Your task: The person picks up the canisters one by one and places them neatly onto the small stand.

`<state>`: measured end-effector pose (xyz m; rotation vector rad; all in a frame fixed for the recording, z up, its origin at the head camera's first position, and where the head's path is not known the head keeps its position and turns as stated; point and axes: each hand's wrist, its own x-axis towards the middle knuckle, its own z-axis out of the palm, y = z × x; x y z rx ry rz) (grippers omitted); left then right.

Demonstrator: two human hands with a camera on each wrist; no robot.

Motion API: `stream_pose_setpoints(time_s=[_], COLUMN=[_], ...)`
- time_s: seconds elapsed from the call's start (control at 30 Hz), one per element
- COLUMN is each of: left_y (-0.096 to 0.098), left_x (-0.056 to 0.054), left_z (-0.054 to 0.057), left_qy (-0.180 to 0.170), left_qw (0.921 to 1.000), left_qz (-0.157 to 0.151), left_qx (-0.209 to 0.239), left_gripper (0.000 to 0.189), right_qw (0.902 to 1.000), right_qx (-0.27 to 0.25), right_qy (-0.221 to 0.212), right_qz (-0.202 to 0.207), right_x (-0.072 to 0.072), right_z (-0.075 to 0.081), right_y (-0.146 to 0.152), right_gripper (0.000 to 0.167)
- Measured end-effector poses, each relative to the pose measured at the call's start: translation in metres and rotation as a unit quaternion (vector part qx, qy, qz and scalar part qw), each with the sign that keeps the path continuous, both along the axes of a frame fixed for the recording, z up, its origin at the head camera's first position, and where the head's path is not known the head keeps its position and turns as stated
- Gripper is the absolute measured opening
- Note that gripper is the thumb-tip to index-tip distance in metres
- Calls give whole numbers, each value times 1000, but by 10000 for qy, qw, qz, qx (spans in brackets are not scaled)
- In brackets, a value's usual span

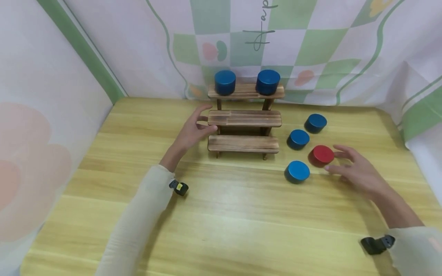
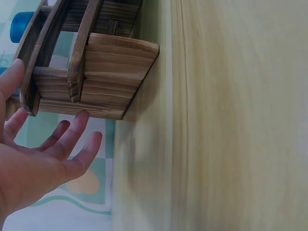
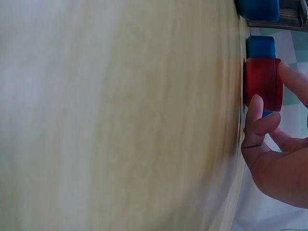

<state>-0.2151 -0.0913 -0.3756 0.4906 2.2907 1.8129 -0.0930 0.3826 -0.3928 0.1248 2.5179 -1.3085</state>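
A three-step wooden shelf [image 1: 245,119] stands toward the back of the table. On its top step sit two blue round tins, one at the left [image 1: 225,82] and one at the right [image 1: 268,82]. My left hand [image 1: 193,132] is at the shelf's left end, thumb and fingers spread by the middle step; whether it touches is unclear. A red round tin [image 1: 321,155] lies right of the shelf. My right hand [image 1: 357,172] has thumb and fingertips at the red tin's right side, apart from each other and not closed round it; contact is hard to tell.
Beside the red tin stand three blue tins: one behind [image 1: 315,123], one to its left [image 1: 298,139] and one nearer the front [image 1: 297,171]. A patterned curtain [image 1: 286,42] hangs behind the wooden table [image 1: 221,222]. Each sleeve carries a small black device.
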Motion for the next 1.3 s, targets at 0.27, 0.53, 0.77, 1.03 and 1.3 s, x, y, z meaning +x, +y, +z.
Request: stream_pose_setpoints(time_s=[0.27, 0.53, 0.77, 1.03, 1.3], left_y=[3, 4, 5, 4, 5], left_x=[0, 0, -1, -2, -4], left_z=[0, -4, -7, -4, -5], left_qy=[-41, 39, 52, -172, -218], left_qw=[10000, 10000, 10000, 9998, 9998], left_qz=[-37, -37, 8, 64, 36], left_qx=[8, -49, -8, 36, -29], left_gripper=[66, 61, 58, 56, 57], right_qw=[10000, 9997, 9995, 9994, 9987], right_qx=[6, 188, 146, 88, 0], right_qy=[4, 134, 258, 301, 441], right_qz=[22, -19, -82, -145, -259], right_x=[-3, -7, -7, -9, -8], right_z=[0, 0, -2, -2, -1], right_y=[-9, -17, -17, -17, -16], right_gripper=[88, 78, 73, 70, 67])
